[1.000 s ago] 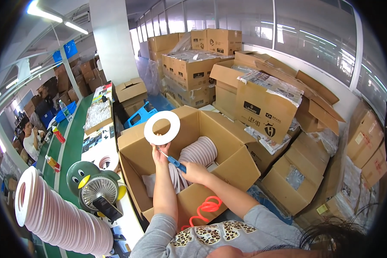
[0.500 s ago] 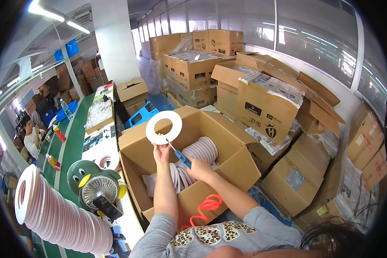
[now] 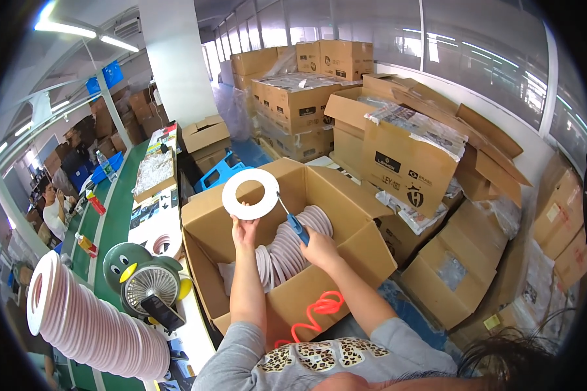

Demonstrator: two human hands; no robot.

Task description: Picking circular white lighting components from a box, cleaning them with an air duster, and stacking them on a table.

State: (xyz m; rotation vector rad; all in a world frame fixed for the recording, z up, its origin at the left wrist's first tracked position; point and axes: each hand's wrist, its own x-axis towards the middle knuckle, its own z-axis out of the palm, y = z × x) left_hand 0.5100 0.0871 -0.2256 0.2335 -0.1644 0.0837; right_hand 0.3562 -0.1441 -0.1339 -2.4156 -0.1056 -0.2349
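My left hand [image 3: 244, 232] grips the lower edge of a flat white ring [image 3: 265, 207], holding it up over an open cardboard box [image 3: 355, 268]. In my right hand [image 3: 320, 248] is a blue air blow gun [image 3: 298, 228]. Its thin nozzle points up and left, the tip close to the ring's right edge; whether they touch I cannot tell. A red coiled hose [image 3: 318, 311] hangs below my right forearm. Inside the box lies a row of similar white rings [image 3: 284, 251]. On my left a tall stack of rings [image 3: 104, 326] leans over the bench.
A green penguin-shaped fan [image 3: 151, 283] with a phone [image 3: 162, 313] in front stands left of the box. Beyond runs a green conveyor [image 3: 120, 195] with bottles; a person [image 3: 54, 212] sits past it. Cartons [image 3: 411, 163] are piled behind and to the right.
My right hand has moved right with the air blow gun. The nozzle tip went from the ring's lower edge to its right side. My left hand still holds the ring.
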